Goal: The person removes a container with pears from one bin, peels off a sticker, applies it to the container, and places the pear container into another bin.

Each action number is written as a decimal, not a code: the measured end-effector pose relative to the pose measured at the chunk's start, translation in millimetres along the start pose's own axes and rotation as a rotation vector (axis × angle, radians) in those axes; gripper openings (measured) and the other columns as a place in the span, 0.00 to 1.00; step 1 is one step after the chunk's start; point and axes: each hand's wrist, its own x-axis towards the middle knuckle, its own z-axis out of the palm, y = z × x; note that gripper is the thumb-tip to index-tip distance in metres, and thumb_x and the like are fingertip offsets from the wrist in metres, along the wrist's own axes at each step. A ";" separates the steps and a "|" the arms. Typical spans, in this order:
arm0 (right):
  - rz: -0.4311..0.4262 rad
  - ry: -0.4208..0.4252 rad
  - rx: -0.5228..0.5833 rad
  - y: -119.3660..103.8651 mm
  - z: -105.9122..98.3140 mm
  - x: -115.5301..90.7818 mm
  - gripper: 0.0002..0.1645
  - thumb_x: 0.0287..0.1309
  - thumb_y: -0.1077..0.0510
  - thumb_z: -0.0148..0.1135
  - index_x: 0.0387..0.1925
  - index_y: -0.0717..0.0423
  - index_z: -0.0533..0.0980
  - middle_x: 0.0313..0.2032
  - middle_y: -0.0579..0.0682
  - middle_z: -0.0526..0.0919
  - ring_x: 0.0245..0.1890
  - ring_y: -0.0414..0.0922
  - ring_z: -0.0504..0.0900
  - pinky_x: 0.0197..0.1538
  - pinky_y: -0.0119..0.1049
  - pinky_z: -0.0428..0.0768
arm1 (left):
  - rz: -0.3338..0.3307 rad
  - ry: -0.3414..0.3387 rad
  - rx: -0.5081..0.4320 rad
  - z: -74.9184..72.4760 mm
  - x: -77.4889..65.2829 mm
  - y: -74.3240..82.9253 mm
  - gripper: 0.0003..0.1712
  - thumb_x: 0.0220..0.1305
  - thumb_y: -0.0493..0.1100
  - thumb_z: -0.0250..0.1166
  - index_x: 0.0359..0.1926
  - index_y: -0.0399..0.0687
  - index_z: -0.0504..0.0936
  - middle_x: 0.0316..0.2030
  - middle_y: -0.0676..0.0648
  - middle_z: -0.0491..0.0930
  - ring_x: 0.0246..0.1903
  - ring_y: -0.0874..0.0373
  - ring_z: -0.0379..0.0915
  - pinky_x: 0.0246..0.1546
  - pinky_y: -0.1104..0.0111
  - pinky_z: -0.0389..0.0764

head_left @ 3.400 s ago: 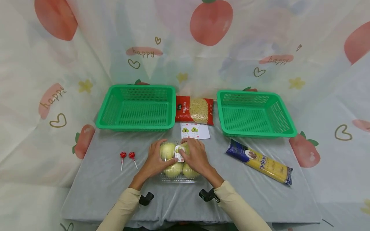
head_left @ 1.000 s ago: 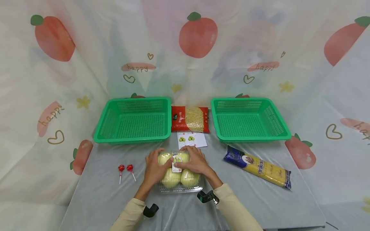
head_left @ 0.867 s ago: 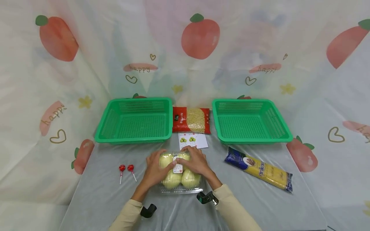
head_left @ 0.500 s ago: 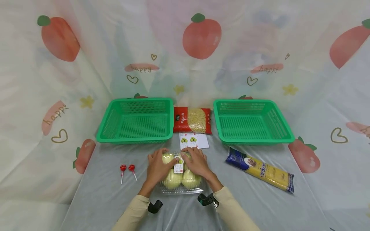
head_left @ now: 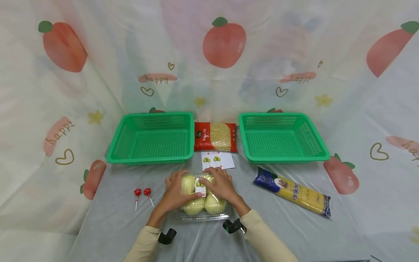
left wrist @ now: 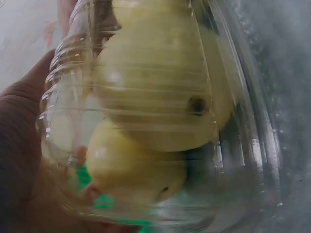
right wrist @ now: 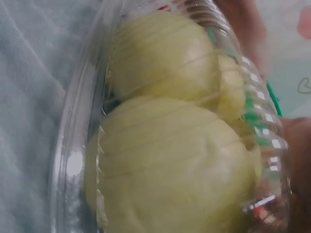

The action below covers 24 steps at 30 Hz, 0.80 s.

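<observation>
Head view, from where I am standing: a clear plastic box (head_left: 204, 217) is sitting at the lower middle of the frame, on grey cloth (head_left: 255, 233). It is holding four round, pale yellow-green fruits (head_left: 194, 207), arranged two by two; the right hand (head_left: 222, 186) is partly covering the upper right one. Farther back, two green baskets are showing their perforated floors: the left basket (head_left: 150, 160) is standing left of centre, the right basket (head_left: 288, 159) right of centre. Between them a red bag (head_left: 220, 137) is lying, its window showing pale pasta-like pieces.

Box, appearance: ribs are catching bright glints; a white label (head_left: 200, 189) printed with green fruit is lying across the top. Left wrist view (blurred): one fruit is showing a dark spot (left wrist: 198, 105). Right wrist view: two smooth fruits are filling the middle.

Fingers: the left hand (head_left: 175, 194) is grasping the box's left side, thumb reaching over the top to the label. The right hand is grasping the right side, fingers bending over the far edge, thumb touching near the label's upper part.

Also noting: a printed card (head_left: 226, 160) is lying just below the bag, two red lollipops (head_left: 138, 191) are lying at lower left, and a blue-and-yellow packet (head_left: 292, 192) marked "ankara" is lying aslant at lower right.
</observation>
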 end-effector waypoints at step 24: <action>0.017 -0.063 -0.065 -0.9 -3.4 -0.6 0.43 0.56 0.24 0.69 0.66 0.41 0.77 0.65 0.56 0.77 0.67 0.58 0.72 0.66 0.67 0.65 | -0.005 0.192 -0.111 19.8 -1.4 -8.4 0.30 0.73 0.53 0.69 0.71 0.51 0.76 0.70 0.40 0.69 0.60 0.44 0.57 0.54 0.43 0.71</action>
